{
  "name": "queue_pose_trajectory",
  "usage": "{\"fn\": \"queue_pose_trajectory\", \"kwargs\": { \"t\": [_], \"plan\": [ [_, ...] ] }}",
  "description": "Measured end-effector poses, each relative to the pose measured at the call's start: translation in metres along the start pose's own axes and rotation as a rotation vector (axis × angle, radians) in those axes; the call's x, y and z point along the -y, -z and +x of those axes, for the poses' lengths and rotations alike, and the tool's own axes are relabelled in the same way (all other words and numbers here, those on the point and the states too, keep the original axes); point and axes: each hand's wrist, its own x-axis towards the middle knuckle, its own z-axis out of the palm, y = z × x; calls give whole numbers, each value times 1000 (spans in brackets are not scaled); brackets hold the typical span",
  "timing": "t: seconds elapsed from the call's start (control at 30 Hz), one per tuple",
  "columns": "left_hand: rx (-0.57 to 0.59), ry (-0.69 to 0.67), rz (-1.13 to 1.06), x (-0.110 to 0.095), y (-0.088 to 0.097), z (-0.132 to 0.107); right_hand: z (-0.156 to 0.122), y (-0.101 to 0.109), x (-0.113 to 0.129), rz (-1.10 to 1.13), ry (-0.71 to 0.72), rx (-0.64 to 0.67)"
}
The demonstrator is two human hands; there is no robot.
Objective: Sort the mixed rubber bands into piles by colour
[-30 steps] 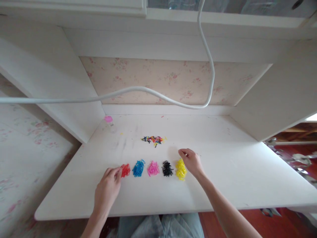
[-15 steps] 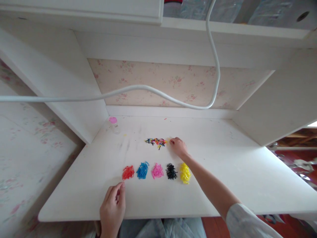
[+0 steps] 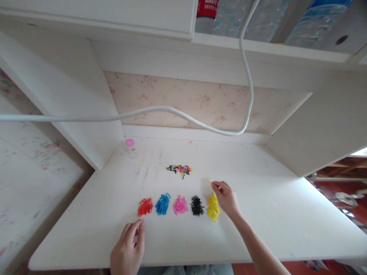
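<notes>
My right hand (image 3: 225, 196) is closed in a pinch above the far end of the yellow pile of small rubber bands (image 3: 213, 208). A bit of yellow rubber band (image 3: 210, 181) sticks out at its fingertips. My left hand (image 3: 129, 244) rests near the front edge, thumb and forefinger pressed together, just below the red pile (image 3: 145, 206); whether anything is between them is hidden. Between the red and yellow piles lie a blue pile (image 3: 163, 204), a pink pile (image 3: 180, 205) and a black pile (image 3: 197, 206). Farther back is a mixed-colour heap of bands (image 3: 180, 170).
A clear jar with a pink lid (image 3: 130, 148) stands at the back left of the white desk (image 3: 258, 214). A white cable (image 3: 172, 110) hangs across the view. Bottles (image 3: 207, 13) sit on the shelf above.
My right hand has moved from beside the mixed heap back towards the yellow pile, and a yellow band now shows at its fingertips. My left hand stays near the red pile. The view has tilted slightly.
</notes>
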Motion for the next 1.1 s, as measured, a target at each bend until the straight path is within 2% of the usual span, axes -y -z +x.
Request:
{"fn": "queue_pose_trajectory", "kwargs": {
  "t": [0.17,0.37,0.53,0.7,0.83,0.93,1.1],
  "plan": [
    [14,3,5,-2,2,1,-50,15,-16,52,-97,-22],
    [49,-34,-85,-8,8,7,-70,18,-18,-36,-103,7],
    [134,-73,-159,-35,9,22,-74,19,-15,-42,-86,2],
    [330,-119,-102,-76,2,56,-75,21,-18,41,-149,-37],
    [479,-148,-35,-108,-12,88,-76,23,-22,96,-190,-59],
    [542,-128,78,-126,-31,109,-75,23,-23,122,-196,-62],
    [594,-124,200,-140,-68,133,-74,22,-22,154,-188,-70]
  ]
}}
